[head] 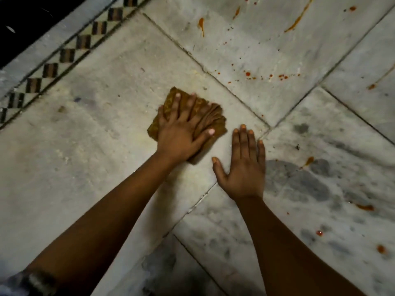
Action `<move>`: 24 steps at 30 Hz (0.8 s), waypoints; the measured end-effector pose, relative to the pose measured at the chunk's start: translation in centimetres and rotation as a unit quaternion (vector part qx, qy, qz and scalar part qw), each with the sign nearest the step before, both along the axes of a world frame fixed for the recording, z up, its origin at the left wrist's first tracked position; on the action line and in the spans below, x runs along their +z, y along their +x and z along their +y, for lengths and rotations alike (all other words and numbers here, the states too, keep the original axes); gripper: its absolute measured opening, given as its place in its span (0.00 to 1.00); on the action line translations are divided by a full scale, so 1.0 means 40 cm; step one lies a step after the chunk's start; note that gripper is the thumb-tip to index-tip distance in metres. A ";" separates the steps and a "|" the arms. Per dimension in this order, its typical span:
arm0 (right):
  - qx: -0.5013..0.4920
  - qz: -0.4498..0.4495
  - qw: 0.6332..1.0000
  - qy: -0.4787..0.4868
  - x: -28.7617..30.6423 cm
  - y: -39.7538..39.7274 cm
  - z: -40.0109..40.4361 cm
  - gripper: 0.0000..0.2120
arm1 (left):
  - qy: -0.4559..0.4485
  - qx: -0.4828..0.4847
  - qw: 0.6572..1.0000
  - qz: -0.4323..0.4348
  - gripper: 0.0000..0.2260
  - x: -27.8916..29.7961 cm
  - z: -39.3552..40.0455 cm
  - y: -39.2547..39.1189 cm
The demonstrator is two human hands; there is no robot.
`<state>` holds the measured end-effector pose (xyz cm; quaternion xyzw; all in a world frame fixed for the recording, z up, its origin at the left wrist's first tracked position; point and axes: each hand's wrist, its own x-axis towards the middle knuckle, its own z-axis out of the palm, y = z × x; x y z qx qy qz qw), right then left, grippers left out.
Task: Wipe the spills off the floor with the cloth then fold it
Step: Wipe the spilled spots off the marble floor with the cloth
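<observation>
Head view, looking straight down at a pale marble floor (89,146) cut by dark grout lines. Left hand (181,133) is flat on the cloth (213,118), fingers spread wide, palm pressing it to the tile, thumb out toward the right edge. That cloth is brown with a faint yellow pattern, bunched into a rough pad with ridged folds showing beside the fingers. It sits near the middle of a big tile, just short of the grout crossing. Right hand (243,167) lies just beside it, apart from the cloth, palm down on bare tile, fingers together and straight, thumb angled out to the left. It holds nothing. Orange-red spills (282,76) dot the tile beyond the cloth, well clear of it. Longer streaks (299,17) run near the top edge, and more drops (365,207) sit off to the right. A checkered border strip (66,54) runs diagonally at upper left.
</observation>
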<state>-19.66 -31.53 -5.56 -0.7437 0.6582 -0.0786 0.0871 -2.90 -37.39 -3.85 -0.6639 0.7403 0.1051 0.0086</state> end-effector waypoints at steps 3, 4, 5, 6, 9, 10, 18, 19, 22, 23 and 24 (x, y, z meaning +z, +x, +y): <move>0.000 -0.010 1.000 -0.004 0.001 0.003 -0.004 0.36 | -0.003 0.023 1.000 -0.017 0.30 0.002 -0.019 0.068; -0.001 -0.010 1.000 -0.006 -0.001 0.004 -0.004 0.36 | -0.001 0.049 0.999 -0.024 0.29 0.000 -0.051 0.070; -0.001 -0.011 1.000 -0.007 -0.002 0.004 -0.006 0.36 | 0.003 0.087 0.996 -0.023 0.29 -0.001 -0.092 0.062; 0.000 -0.013 1.000 -0.006 -0.003 0.002 -0.007 0.36 | 0.009 0.127 0.992 -0.017 0.28 -0.002 -0.136 0.049; 0.002 -0.016 1.000 -0.003 -0.006 -0.002 0.000 0.36 | 0.034 0.193 0.981 -0.011 0.27 0.002 -0.210 -0.006; 0.001 -0.017 1.000 -0.001 -0.008 -0.002 0.000 0.36 | 0.039 0.181 0.983 -0.010 0.27 0.003 -0.202 -0.024; -0.015 -0.077 0.997 -0.016 0.007 -0.008 0.009 0.33 | 0.035 0.021 0.998 -0.042 0.29 0.013 0.030 0.016; -0.024 -0.077 0.997 -0.021 0.008 -0.006 0.007 0.33 | 0.040 0.047 0.997 -0.042 0.28 0.016 -0.005 0.022; -0.035 -0.068 0.997 -0.029 0.003 0.001 0.001 0.33 | 0.049 0.142 0.989 -0.002 0.26 0.025 -0.137 -0.019; -0.037 -0.067 0.997 -0.029 0.001 0.003 -0.003 0.33 | 0.049 0.147 0.988 0.001 0.27 0.025 -0.157 -0.048; -0.038 -0.068 0.997 -0.025 -0.004 0.000 0.003 0.33 | 0.050 0.131 0.990 -0.001 0.27 0.020 -0.146 -0.079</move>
